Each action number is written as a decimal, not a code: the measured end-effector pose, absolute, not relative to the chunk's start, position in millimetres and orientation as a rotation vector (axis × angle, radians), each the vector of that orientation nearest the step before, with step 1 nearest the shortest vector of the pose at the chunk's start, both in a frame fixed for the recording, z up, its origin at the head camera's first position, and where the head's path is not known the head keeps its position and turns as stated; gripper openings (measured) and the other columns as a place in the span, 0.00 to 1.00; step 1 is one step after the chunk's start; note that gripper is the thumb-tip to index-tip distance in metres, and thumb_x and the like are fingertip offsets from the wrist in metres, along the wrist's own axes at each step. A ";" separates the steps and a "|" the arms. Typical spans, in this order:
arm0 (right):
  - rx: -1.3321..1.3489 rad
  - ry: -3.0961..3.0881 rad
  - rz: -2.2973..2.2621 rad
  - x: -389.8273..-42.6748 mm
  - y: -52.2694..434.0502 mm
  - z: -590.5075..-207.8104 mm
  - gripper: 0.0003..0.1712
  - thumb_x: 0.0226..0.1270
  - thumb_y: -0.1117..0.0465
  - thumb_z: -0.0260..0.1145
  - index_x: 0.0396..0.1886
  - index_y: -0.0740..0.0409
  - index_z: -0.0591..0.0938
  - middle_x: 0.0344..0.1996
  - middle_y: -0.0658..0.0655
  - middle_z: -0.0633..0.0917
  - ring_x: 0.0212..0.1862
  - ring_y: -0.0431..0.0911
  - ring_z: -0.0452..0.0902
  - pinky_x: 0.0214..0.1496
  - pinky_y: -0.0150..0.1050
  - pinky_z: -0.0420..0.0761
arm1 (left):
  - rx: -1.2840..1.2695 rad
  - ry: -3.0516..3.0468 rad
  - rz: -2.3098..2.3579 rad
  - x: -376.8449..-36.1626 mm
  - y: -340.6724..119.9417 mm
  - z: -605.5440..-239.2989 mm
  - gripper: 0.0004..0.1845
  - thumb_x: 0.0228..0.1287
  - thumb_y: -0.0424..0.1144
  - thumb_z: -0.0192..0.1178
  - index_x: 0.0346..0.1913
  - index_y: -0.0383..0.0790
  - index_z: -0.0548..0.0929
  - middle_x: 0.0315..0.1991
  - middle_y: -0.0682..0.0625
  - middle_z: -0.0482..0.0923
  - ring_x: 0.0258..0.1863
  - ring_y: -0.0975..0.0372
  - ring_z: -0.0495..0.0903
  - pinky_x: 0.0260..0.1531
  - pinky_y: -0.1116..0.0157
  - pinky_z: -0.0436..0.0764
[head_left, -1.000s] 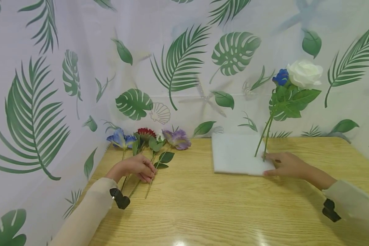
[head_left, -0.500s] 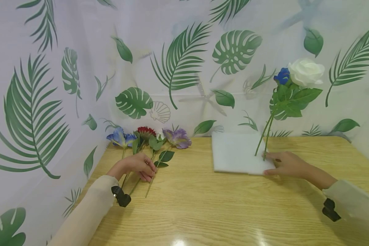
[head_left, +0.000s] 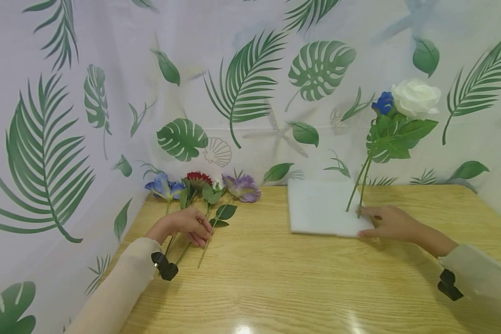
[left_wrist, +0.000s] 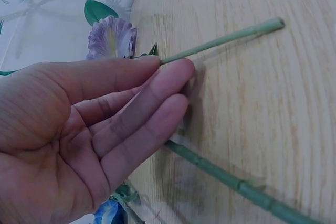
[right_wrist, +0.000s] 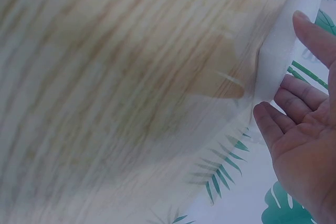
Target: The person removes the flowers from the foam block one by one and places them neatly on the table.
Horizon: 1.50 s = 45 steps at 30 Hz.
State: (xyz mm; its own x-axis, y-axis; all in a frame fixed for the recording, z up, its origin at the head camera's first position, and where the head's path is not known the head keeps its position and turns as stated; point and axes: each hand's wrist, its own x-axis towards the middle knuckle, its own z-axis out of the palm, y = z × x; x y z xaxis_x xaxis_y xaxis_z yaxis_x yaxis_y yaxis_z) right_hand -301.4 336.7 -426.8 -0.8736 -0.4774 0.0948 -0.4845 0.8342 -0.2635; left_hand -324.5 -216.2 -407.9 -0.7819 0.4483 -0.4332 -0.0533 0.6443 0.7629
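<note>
My left hand point(head_left: 186, 224) rests relaxed on loose flower stems point(head_left: 202, 250) on the tabletop point(head_left: 275, 278); my right hand point(head_left: 386, 222), fingers straight, presses the white foam board point(head_left: 317, 208).

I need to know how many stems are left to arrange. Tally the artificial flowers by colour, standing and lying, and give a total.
White rose, standing in the white foam block: 1
Dark blue rose, standing in the foam: 1
Light blue flower, lying on the wooden table: 1
Red flower, lying: 1
Purple flower, lying: 1
Total: 5 flowers
</note>
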 end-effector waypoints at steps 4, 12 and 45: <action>0.787 -2.981 0.441 -301.8 337.0 -426.6 0.44 0.56 0.42 0.78 0.63 0.69 0.80 0.60 0.72 0.82 0.55 0.63 0.84 0.55 0.58 0.84 | 0.311 2.248 1.072 -324.7 -215.9 -406.7 0.11 0.69 0.29 0.63 0.50 0.27 0.85 0.32 0.44 0.89 0.28 0.62 0.89 0.38 0.60 0.91; 0.771 -2.987 0.458 -301.8 338.5 -427.6 0.43 0.56 0.43 0.79 0.63 0.69 0.80 0.60 0.72 0.81 0.55 0.63 0.84 0.56 0.58 0.84 | 0.314 2.228 1.075 -326.7 -216.4 -403.1 0.12 0.69 0.30 0.63 0.51 0.25 0.84 0.33 0.44 0.89 0.29 0.61 0.90 0.39 0.58 0.91; 0.786 -2.999 0.490 -304.4 341.0 -429.2 0.44 0.58 0.42 0.77 0.64 0.70 0.79 0.60 0.73 0.81 0.55 0.64 0.84 0.55 0.59 0.84 | 0.502 2.343 1.323 -346.5 -155.5 -375.6 0.17 0.73 0.38 0.62 0.56 0.27 0.82 0.41 0.34 0.85 0.34 0.55 0.87 0.41 0.59 0.90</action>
